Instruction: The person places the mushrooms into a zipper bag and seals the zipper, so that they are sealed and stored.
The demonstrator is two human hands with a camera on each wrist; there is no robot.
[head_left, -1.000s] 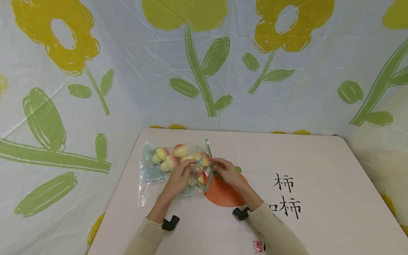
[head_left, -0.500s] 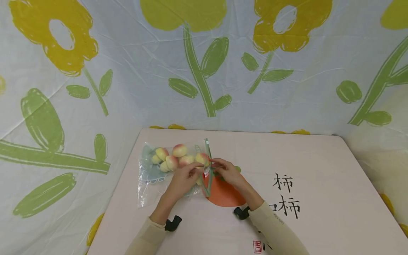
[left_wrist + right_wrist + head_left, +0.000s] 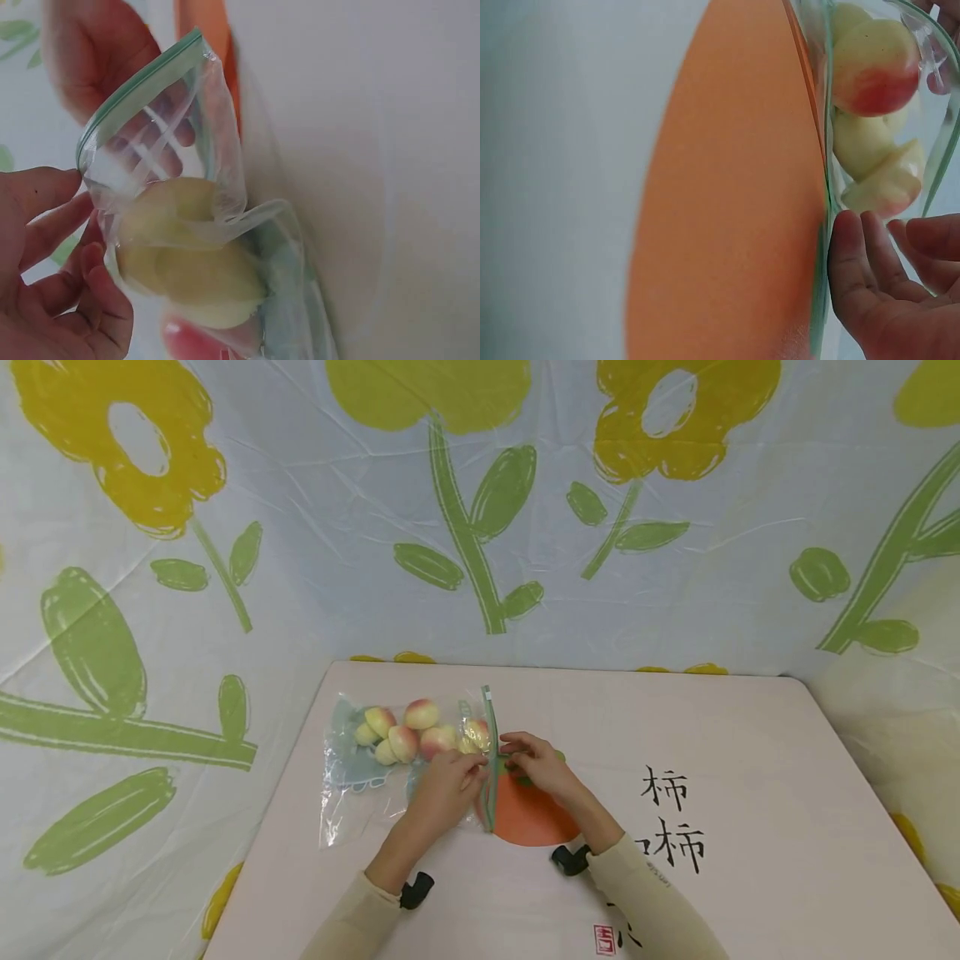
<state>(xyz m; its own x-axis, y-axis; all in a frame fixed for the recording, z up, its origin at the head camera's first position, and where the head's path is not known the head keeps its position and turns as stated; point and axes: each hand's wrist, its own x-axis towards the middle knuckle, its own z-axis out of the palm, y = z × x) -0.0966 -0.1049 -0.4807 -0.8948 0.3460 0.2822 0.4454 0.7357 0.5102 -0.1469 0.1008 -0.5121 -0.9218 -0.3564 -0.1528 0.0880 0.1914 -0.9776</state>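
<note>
A clear zip bag (image 3: 352, 814) with a green closure strip lies on the table. Several yellow-and-red peaches (image 3: 403, 743) are inside it. My left hand (image 3: 442, 793) pinches the near part of the bag's mouth; in the left wrist view, its thumb and fingers (image 3: 56, 184) meet at the green-edged rim. Beside the strip, on its right, is my right hand (image 3: 543, 768), with fingers loosely bent. In the right wrist view its fingertips (image 3: 847, 225) come up to the green rim, and I cannot tell whether they touch it. The bag's mouth gapes there, with peaches behind.
The pale pink table (image 3: 765, 760) bears a printed orange persimmon (image 3: 536, 818), black characters (image 3: 678, 847) and a red seal (image 3: 604, 939). Flower-patterned cloth (image 3: 322, 568) hangs behind and at the sides. Black wrist mounts (image 3: 417, 890) sit beneath both forearms.
My left hand has slid right and toward me along the bag's mouth. The green strip, folded and spread before, now lies straighter. My right hand has barely moved.
</note>
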